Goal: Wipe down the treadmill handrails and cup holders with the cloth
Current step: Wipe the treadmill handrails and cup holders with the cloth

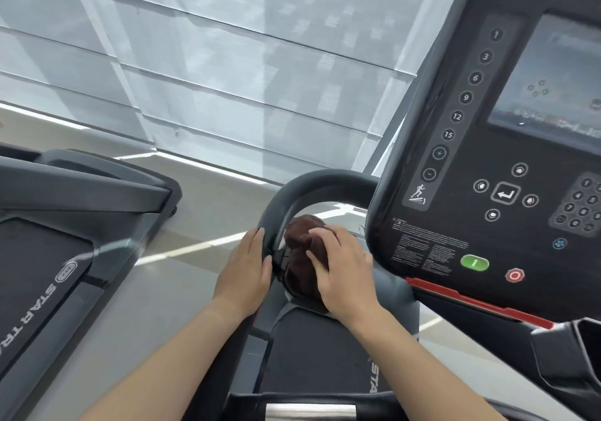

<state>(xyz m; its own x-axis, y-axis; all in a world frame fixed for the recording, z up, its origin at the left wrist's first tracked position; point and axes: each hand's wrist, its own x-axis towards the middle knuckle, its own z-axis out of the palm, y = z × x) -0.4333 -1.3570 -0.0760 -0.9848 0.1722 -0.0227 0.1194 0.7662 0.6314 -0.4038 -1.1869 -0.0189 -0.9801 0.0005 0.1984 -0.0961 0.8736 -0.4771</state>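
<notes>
Your left hand [244, 269] clasps the curved grey handrail [292, 190] for bracing — beside it, your right hand [344, 269], fingers spread, presses the bunched dark-brown cloth [300, 242] down to scrub.

- Wide window wall covered by pale grey translucent roller blinds [227, 63] across the far side; dim outlines of tall buildings show through
- Smooth beige-grey floor [201, 193] below; bright strips of daylight cross it
- Second dark grey treadmill with black belt [48, 242] at left, white lettering along its side rail
</notes>
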